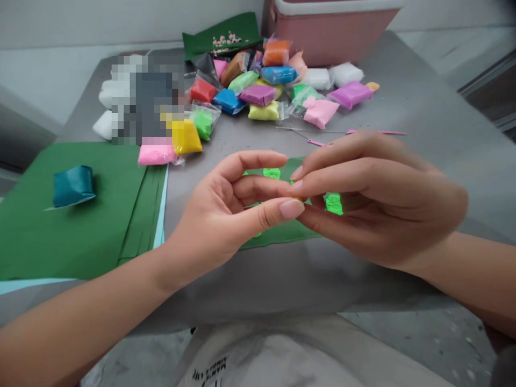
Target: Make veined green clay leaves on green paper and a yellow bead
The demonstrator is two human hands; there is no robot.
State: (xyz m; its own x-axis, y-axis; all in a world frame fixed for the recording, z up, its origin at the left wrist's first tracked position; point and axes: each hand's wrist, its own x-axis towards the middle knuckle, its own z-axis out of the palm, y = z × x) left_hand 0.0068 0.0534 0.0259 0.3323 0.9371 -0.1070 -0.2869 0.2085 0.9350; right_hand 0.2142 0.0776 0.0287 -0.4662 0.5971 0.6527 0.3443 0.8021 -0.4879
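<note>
My left hand [242, 199] and my right hand [374, 199] meet fingertip to fingertip above a green sheet [278, 235]. Both are closed in a pinch around something very small. Only a speck of orange-yellow shows at the left thumb tip, so its kind cannot be made out. On the sheet lie several flat bright green clay pieces with pressed lines, among them one piece [272, 173] behind my left fingers and another piece [334, 204] seen beneath my right hand. My fingers hide much of the sheet.
Several bagged coloured clay packs [258, 95] lie heaped at the back, before a pink bin [322, 32]. Pink-handled thin tools [379, 132] rest behind my right hand. A teal pack [73, 185] sits on stacked green sheets [80, 236] at left. A decorated green sheet [201, 45] stands behind.
</note>
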